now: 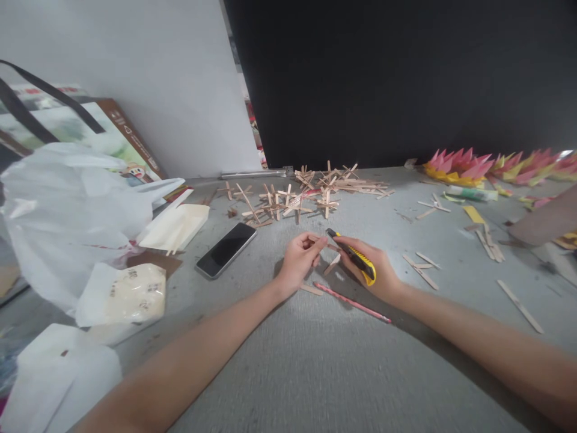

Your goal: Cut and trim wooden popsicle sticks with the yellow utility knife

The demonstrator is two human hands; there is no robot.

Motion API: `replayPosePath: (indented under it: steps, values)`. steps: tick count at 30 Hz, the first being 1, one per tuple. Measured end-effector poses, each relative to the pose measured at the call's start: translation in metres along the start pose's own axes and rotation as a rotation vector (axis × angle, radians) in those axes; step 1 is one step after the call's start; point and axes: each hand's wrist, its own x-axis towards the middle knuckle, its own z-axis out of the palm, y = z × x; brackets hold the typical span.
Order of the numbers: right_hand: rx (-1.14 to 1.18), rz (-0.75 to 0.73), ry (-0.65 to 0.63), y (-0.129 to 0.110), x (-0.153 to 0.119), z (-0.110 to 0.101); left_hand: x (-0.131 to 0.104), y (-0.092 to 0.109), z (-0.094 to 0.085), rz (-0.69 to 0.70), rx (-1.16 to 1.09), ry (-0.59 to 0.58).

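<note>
My left hand [300, 263] pinches a thin wooden craft stick [332, 246], whose far end reaches toward the other hand. In my right hand [376, 270] is a yellow and black utility knife [360, 258], its front end pointing up and left near the stick. The blade itself is too small to make out. Just below the hands a red patterned pencil [354, 302] lies slantwise on the grey table [293, 367]. A short piece of stick [312, 290] rests beside the pencil's left end, and another small piece [332, 263] sits between the hands.
Crossed craft sticks [288, 201] are heaped behind the hands. A phone [226, 249] lies to the left, near a paper tray [178, 225], a white plastic bag [76, 210] and a wrapped packet [135, 293]. At right are loose sticks [520, 307], a glue tube [472, 193] and pink-yellow paper flowers [460, 167].
</note>
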Motion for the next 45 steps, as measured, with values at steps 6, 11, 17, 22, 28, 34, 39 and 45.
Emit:
replayPosePath:
  steps: [6, 11, 17, 22, 28, 34, 39, 45]
  values:
    - [-0.004, -0.075, -0.092, -0.003, -0.002, 0.003, 0.001, -0.002, 0.002, 0.012, -0.01, 0.083]
    - [0.014, -0.008, -0.056, -0.009, 0.0, -0.001, -0.007, 0.002, 0.006, -0.047, 0.011, 0.082]
    - [0.047, 0.086, 0.009, -0.012, -0.002, -0.005, -0.004, -0.003, 0.001, 0.05, 0.142, -0.014]
    - [0.042, 0.094, 0.01, -0.013, -0.003, -0.005, -0.002, -0.003, 0.0, 0.064, 0.145, -0.097]
    - [0.028, 0.083, -0.024, -0.009, -0.004, -0.004, -0.006, 0.0, 0.001, -0.016, 0.037, -0.179]
    - [0.036, 0.018, 0.011, -0.008, -0.004, -0.004, -0.007, -0.001, 0.002, -0.019, -0.017, -0.172]
    - [0.008, -0.019, -0.006, -0.006, -0.005, -0.003, -0.007, 0.003, 0.005, -0.002, -0.016, -0.17]
    - [0.011, -0.02, -0.021, -0.006, -0.004, -0.003, -0.006, 0.002, 0.005, -0.001, 0.0, -0.185]
